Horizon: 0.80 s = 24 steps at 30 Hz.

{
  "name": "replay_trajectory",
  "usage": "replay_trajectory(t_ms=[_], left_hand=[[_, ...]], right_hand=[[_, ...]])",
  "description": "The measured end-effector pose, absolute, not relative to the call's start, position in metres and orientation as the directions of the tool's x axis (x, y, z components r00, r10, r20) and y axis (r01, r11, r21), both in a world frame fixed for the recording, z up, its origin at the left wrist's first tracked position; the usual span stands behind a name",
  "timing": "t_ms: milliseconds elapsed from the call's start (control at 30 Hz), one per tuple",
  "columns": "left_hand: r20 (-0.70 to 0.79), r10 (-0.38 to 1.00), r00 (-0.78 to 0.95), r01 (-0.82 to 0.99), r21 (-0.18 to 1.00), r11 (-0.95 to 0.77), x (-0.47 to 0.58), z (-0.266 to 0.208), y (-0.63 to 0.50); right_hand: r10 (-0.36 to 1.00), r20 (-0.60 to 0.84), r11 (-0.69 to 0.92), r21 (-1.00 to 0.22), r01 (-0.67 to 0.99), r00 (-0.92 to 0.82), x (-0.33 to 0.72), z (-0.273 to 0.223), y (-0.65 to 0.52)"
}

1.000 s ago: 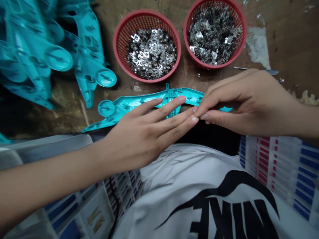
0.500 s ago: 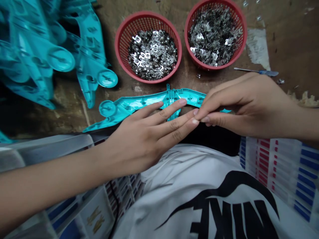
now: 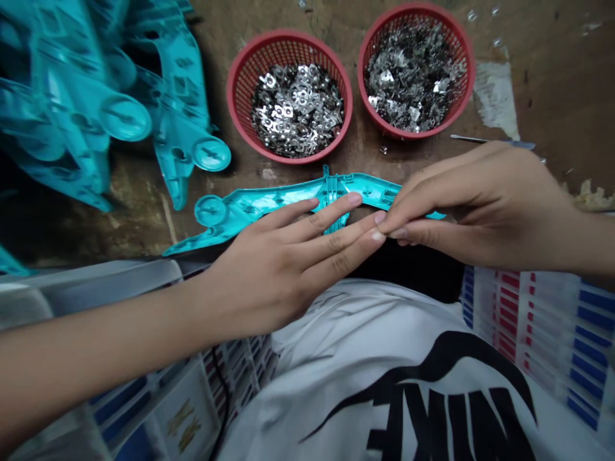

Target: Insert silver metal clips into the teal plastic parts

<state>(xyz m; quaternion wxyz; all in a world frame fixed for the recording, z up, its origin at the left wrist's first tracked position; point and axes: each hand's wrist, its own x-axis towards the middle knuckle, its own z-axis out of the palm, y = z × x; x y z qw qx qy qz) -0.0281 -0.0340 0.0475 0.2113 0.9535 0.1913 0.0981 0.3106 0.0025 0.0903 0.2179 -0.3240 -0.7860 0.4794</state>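
A turquoise plastic part (image 3: 278, 197) with a round disc at its left end lies along the near edge of the table. Over its middle, my left hand (image 3: 293, 256) is spread, fingers stretched to the right and nothing visible in its grasp. My right hand (image 3: 475, 205) pinches close against the left fingertips, thumb and fingers pressed together. Whatever is in that pinch, if anything, is hidden. The right hand covers most of the turquoise part's right end.
Two red baskets hold small metal clips, one basket (image 3: 232, 96) behind the left hand and another basket (image 3: 471, 83) farther right. More turquoise parts (image 3: 125, 115) are heaped at left. A screwdriver (image 3: 516, 144) lies behind the right hand. Plastic crates (image 3: 523, 320) stand below the table edge.
Both hands keep nearly the same pose at the turquoise part. The whole view has shifted slightly, so the baskets and parts appear a little lower; little else differs.
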Motion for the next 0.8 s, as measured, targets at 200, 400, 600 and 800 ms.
replay_trajectory(t_ms=[200,400,600,800], left_hand=[[0.312,0.355,0.881,0.208,0.419,-0.884,-0.021,0.041,-0.024],[0.504,0.331,0.798,0.026,0.52,-0.854,-0.013,0.045,-0.014],[0.489,0.6,0.632,0.047,0.749,-0.66,-0.006,0.065,-0.022],[0.657,0.495,0.568,-0.12,0.662,-0.74,-0.008,0.079,-0.015]], right_hand=[[0.719,0.098,0.354,-0.904,0.241,-0.688,0.309,0.096,0.002],[0.791,-0.009,0.116,-0.979,0.165,-0.612,0.295,0.103,-0.01],[0.852,-0.145,-0.11,-0.989,0.097,-0.504,0.284,0.115,-0.028],[0.913,-0.087,-0.074,-0.996,0.049,-0.399,0.261,0.143,-0.042]])
